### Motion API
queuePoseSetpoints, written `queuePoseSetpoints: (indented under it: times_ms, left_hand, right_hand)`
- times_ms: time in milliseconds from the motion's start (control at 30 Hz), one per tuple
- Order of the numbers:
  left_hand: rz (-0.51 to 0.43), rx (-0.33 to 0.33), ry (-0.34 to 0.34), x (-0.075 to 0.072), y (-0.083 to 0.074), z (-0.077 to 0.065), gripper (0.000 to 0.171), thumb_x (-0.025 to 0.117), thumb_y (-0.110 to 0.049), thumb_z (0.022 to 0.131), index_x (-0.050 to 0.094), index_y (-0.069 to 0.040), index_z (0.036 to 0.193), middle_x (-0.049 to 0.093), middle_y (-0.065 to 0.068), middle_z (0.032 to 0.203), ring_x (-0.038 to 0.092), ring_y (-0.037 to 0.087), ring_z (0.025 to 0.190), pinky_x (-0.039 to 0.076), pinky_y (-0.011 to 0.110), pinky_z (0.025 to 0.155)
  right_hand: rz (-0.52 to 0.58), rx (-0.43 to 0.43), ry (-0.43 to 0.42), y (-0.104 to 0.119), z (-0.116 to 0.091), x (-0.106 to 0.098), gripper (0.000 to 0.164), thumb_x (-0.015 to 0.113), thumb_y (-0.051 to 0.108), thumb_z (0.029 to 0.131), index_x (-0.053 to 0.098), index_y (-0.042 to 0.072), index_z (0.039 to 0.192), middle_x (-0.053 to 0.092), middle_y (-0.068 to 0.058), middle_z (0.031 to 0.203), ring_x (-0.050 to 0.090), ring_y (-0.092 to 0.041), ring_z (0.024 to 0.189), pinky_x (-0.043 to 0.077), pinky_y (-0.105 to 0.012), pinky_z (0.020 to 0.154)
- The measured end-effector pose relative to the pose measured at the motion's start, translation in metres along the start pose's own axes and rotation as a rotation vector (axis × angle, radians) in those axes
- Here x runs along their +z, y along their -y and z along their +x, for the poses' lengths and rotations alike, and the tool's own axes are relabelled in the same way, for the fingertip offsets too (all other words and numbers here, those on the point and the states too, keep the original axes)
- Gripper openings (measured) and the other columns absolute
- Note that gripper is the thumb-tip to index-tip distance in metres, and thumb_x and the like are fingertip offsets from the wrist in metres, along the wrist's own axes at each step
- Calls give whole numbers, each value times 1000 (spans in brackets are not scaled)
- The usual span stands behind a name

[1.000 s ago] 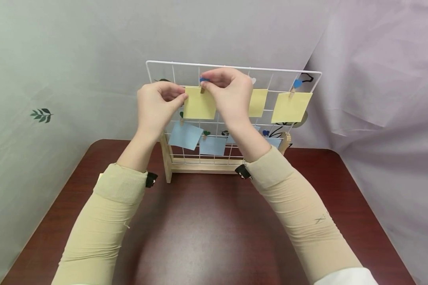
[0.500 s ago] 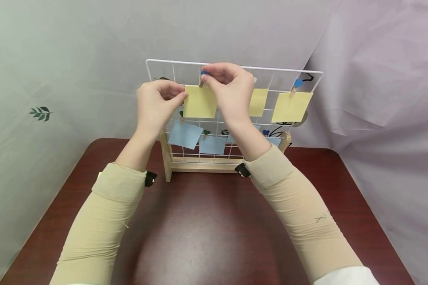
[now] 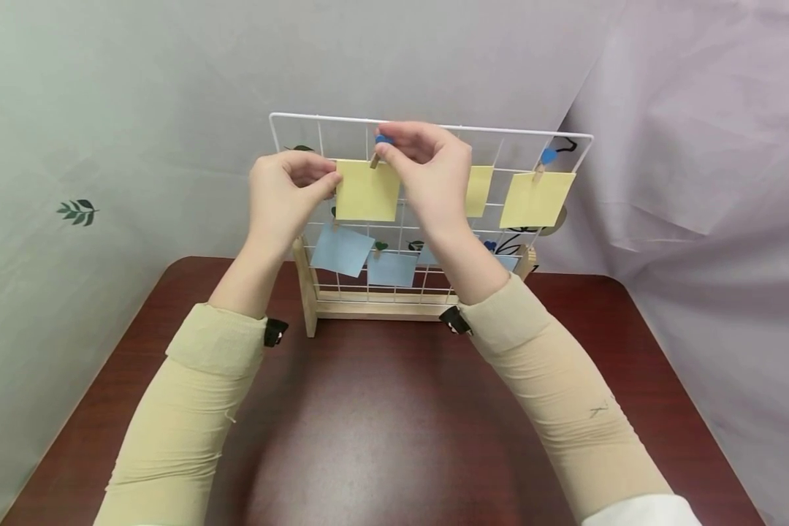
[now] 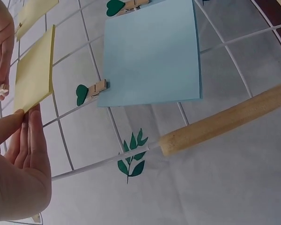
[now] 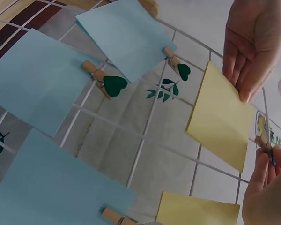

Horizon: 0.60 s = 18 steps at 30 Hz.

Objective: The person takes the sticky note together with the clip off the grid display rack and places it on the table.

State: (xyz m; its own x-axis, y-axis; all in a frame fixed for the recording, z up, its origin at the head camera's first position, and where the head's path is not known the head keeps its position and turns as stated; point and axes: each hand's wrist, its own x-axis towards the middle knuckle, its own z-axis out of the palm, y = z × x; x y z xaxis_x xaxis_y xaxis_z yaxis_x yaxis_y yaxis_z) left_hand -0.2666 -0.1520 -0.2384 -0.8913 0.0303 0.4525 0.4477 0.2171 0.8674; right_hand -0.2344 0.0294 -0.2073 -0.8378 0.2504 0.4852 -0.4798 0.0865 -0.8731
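My left hand [image 3: 281, 196] pinches the left edge of a yellow sticky note [image 3: 367, 196] between thumb and fingers, holding it against the white wire grid [image 3: 322, 117]. My right hand [image 3: 437, 175] pinches a small wooden clothespin [image 3: 375, 159] with a blue heart on its end. The clothespin tilts, its lower end overlapping the note's top edge in the head view. In the right wrist view, this clothespin [image 5: 262, 142] sits close to the note's upper edge. Behind my right hand another yellow note [image 3: 478, 191] hangs partly hidden.
A third yellow note [image 3: 538, 201] hangs at the right under a blue-heart clothespin [image 3: 547, 159]. Lower down hang several blue notes [image 3: 342, 250], some on green-heart clothespins [image 5: 114, 86]. The grid stands in a wooden base [image 3: 375, 311] on a dark red table [image 3: 368, 409].
My right hand and its clothespin have shifted slightly to the right, rising and then dipping a little. My left hand has drifted slightly left with the note.
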Motion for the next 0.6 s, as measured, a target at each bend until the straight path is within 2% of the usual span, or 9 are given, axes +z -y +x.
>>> queuePoseSetpoints:
  times_ms: [133, 300, 600]
  left_hand:
    - [-65, -35, 15, -2, 2, 0, 12, 79, 2, 91, 80, 9, 101, 73, -15, 74, 71, -2, 67, 63, 16, 72]
    - [-158, -69, 34, -4, 5, -1, 10, 78, 5, 91, 78, 10, 100, 74, -13, 76, 72, 1, 66, 65, 19, 73]
    - [-164, -85, 40, -8, 11, -4, 11, 76, 5, 92, 77, 11, 102, 74, -11, 78, 72, 0, 67, 65, 19, 74]
  right_hand:
    - [-3, 10, 15, -4, -2, -3, 18, 84, -2, 89, 81, -3, 107, 83, -14, 108, 79, -11, 92, 63, -26, 93]
    - [-6, 23, 38, -9, -4, -7, 18, 82, -2, 90, 81, -3, 108, 82, -14, 109, 79, -12, 93, 62, -26, 92]
    - [34, 7, 63, -13, -10, -11, 18, 81, -5, 91, 80, -4, 108, 82, -14, 108, 79, -11, 91, 63, -26, 91]
